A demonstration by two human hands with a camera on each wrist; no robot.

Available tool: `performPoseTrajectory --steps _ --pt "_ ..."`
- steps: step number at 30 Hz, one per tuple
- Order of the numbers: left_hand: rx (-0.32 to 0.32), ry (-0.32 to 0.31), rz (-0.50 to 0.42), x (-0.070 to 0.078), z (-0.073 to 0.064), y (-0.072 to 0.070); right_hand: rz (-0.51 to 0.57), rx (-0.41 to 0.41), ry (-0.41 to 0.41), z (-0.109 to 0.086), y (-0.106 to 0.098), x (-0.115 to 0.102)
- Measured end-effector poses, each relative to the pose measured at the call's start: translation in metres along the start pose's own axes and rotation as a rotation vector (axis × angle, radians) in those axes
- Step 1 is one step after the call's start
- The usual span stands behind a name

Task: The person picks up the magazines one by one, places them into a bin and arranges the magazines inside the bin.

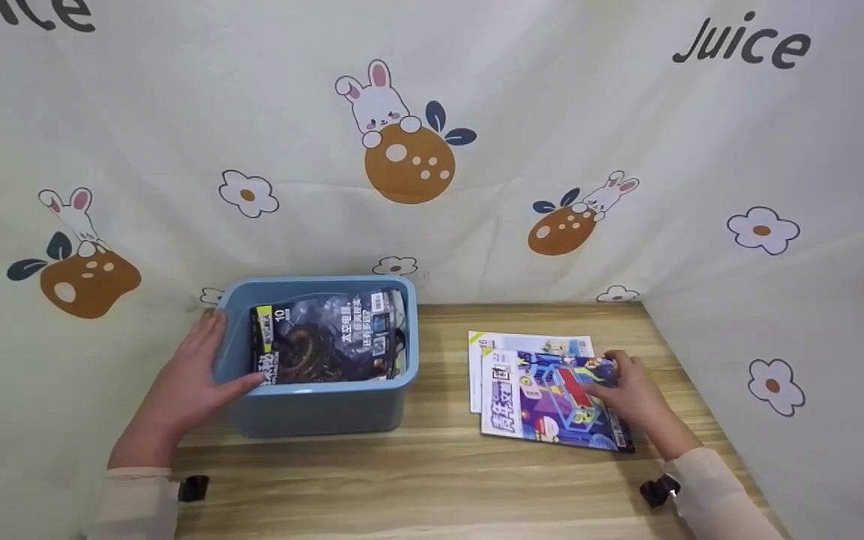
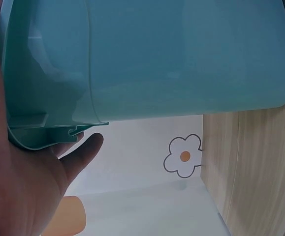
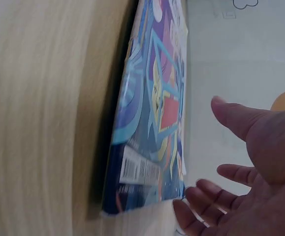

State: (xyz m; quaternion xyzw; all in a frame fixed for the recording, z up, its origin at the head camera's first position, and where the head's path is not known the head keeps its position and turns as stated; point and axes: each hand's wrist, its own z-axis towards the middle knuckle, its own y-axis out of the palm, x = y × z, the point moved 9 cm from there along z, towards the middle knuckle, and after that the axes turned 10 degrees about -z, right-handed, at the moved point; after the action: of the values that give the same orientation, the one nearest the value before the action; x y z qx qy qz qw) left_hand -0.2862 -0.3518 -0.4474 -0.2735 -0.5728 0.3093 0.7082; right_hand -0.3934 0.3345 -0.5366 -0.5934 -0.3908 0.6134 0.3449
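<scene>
My left hand (image 1: 184, 379) holds the left side of a blue plastic bin (image 1: 319, 412), its thumb over the front rim and its fingers along the side. The left wrist view shows the palm at the rim of the bin (image 2: 181, 59). Inside the bin lies a dark magazine (image 1: 327, 345) with a space picture on its cover. My right hand (image 1: 638, 397), fingers loosely bent, is over the right edge of a colourful magazine (image 1: 507, 405). In the right wrist view, the thumb and fingers (image 3: 240, 172) are spread beside the magazine (image 3: 147, 123).
Under the colourful magazine another magazine (image 1: 477, 375) with a pale cover sticks out at the left and back. Both lie on a wooden table (image 1: 432, 480), right of the bin. A printed cloth (image 1: 477, 225) with rabbits and flowers rises behind and at both sides.
</scene>
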Motion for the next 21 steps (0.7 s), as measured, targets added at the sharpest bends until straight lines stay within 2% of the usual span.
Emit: performPoseTrajectory --steps 4,9,21 --pt "-0.003 0.004 -0.004 0.001 0.000 0.001 -0.075 -0.056 0.059 -0.008 -0.001 0.015" --pt "0.014 0.028 0.000 0.004 0.001 -0.002 -0.128 -0.127 0.090 -0.014 0.001 0.021" --pt "-0.003 0.003 0.007 0.003 0.001 -0.001 -0.075 -0.244 0.082 -0.019 0.017 0.014"
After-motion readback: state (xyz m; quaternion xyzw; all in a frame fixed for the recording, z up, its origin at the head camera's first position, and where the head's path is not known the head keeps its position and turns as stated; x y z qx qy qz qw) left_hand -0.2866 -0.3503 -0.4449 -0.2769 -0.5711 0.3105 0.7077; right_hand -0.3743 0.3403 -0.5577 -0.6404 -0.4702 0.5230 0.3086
